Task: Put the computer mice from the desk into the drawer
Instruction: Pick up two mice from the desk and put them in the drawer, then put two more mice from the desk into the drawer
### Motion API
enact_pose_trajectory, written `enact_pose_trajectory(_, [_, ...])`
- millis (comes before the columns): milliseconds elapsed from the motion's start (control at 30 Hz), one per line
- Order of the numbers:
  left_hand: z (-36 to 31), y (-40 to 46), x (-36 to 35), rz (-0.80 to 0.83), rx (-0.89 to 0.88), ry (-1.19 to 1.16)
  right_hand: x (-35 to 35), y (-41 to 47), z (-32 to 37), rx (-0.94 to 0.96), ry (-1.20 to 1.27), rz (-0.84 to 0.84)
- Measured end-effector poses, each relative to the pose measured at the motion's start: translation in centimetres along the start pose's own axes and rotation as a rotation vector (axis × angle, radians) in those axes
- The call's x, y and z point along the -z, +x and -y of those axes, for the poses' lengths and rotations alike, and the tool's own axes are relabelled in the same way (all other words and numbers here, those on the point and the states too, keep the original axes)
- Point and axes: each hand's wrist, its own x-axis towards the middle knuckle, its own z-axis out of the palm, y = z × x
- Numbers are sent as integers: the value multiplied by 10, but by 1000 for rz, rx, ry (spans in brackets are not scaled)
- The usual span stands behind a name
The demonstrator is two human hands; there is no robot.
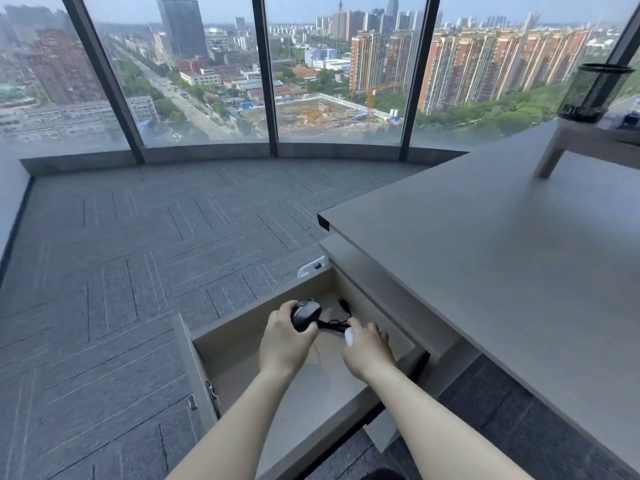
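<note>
Under the grey desk (485,258) a wooden drawer (242,327) stands pulled out. Over its inside, my left hand (282,344) grips a black wired mouse (306,315) with a red wheel. The mouse's black cable (337,323) runs right to my right hand (367,348), which is closed around it and around a small white object (349,337), mostly hidden in the fingers. The cable's plug end (343,304) hangs over the drawer's back part. The drawer floor under my hands is partly hidden.
A black mesh pen holder (595,93) stands on a pale riser (568,140) at the desk's far right. A white object (311,266) peeks out behind the drawer. Grey carpet (138,254) spreads to the left, up to large windows.
</note>
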Motion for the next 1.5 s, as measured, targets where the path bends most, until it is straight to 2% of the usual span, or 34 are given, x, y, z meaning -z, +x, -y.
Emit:
enact_pose_trajectory(167, [28, 2, -41, 102, 192, 215, -16, 26, -7, -96, -274, 152])
enact_pose_trajectory(267, [38, -1, -56, 139, 189, 344, -22, 31, -8, -125, -373, 233])
enact_pose_trajectory(367, [42, -4, -61, 161, 160, 431, -20, 26, -7, -102, -372, 218])
enact_pose_trajectory(533, [11, -5, -48, 56, 109, 226, 21, -12, 3, 75, -136, -31])
enact_pose_trajectory(700, [-75, -17, -36, -80, -201, -54, 88, -76, -2, 260, 108, -356])
enact_pose_trajectory(833, [-158, -64, -51, -55, -433, -187, 152, -130, -38, 289, 181, -628])
enact_pose_trajectory(1033, [-250, -155, -128, 242, -658, -238, 219, -205, -159, 60, 143, -920])
enact_pose_trajectory(1200, [-299, -228, -210, 559, -738, -69, 251, -264, -277, -264, 5, -1095])
enact_pose_trajectory(1267, [-317, -251, -239, 654, -776, 33, 257, -284, -313, -454, -32, -1056])
enact_pose_trajectory(1367, [-338, -279, -276, 743, -837, 132, 255, -304, -350, -666, -71, -891])
enact_pose_trajectory(1433, [-349, -289, -298, 752, -867, 196, 250, -309, -368, -739, -61, -796])
enact_pose_trajectory(1500, [-359, -293, -317, 755, -900, 288, 247, -311, -379, -759, -48, -778])
